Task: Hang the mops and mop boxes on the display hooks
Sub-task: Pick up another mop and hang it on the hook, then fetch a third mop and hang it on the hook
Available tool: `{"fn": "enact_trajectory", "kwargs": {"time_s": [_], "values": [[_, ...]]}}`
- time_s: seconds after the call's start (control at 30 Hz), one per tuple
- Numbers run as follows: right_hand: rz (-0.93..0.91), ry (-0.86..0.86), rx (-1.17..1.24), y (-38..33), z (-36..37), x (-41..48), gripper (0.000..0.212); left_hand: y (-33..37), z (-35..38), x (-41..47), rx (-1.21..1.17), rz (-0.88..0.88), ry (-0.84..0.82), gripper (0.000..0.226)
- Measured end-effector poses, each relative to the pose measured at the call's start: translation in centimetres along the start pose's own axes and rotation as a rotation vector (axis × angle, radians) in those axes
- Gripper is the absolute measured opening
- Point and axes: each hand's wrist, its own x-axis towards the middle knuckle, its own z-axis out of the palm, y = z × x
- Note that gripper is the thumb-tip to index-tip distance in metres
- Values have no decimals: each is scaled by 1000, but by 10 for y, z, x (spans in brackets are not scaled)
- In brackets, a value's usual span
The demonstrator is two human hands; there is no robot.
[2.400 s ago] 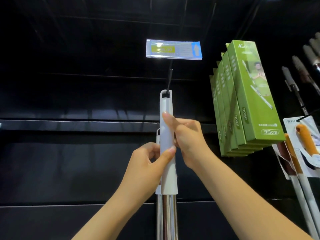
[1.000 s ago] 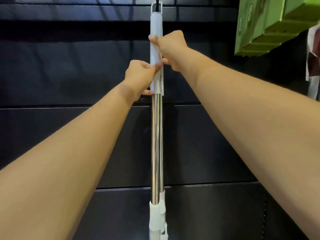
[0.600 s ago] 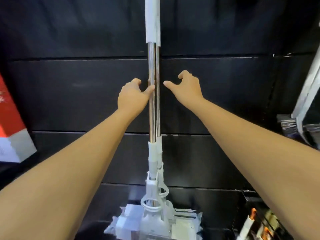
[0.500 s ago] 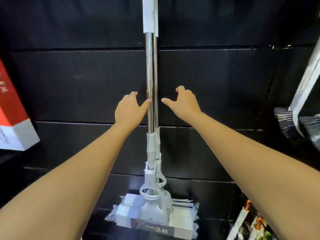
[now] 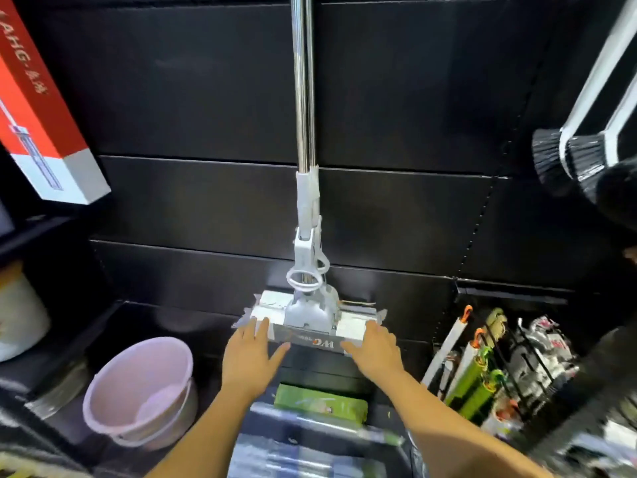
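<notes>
While upright, mop head (image 5: pixel 307 318) btwn L grip (image 5: pixel 249 355) & R grip (image 5: pixel 375 350), both wide, flat on its ends.

Dim dark shelving, glare streak on chrome mop pole (image 5: pixel 303 98), blurred lower edge, wide-angle bending at corners

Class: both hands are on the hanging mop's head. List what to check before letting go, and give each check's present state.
1. Handle on its hook: cannot tell, the top is out of frame.
2. Left hand touching the mop head: ok.
3. Right hand touching it: ok.
4. Steel pole upright: ok.
5. Pink bucket apart from the mop head: ok.
</notes>
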Motion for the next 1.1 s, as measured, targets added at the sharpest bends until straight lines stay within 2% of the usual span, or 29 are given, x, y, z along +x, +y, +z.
{"fn": "enact_trajectory", "kwargs": {"time_s": [0.1,0.2,0.3,0.37,0.43,0.53,0.67,0.83,0.97,1.1], "values": [[32,-42,-77,25,29,-43,71,-15,29,-58,57,-66,-127,103],[61,-98,-118,43,59,-95,69,-33,52,-123,97,-105,-245,95],[61,-184,-171,56,96,-154,66,-50,69,-188,119,-144,-303,102],[42,-272,-217,63,119,-196,71,-59,79,-237,111,-165,-330,90],[15,-337,-230,71,139,-234,74,-66,86,-283,119,-195,-371,88],[-103,-363,-326,87,165,-280,78,-75,100,-349,151,-270,-431,99],[-225,-467,-414,97,198,-316,76,-82,120,-424,132,-406,-502,79],[-419,-567,-541,90,224,-335,74,-85,123,-481,54,-616,-461,76],[-693,-618,-662,66,240,-342,73,-83,115,-525,7,-860,-384,76],[-867,-732,-646,43,247,-363,72,-49,122,-580,-56,-1107,-346,75]]}}
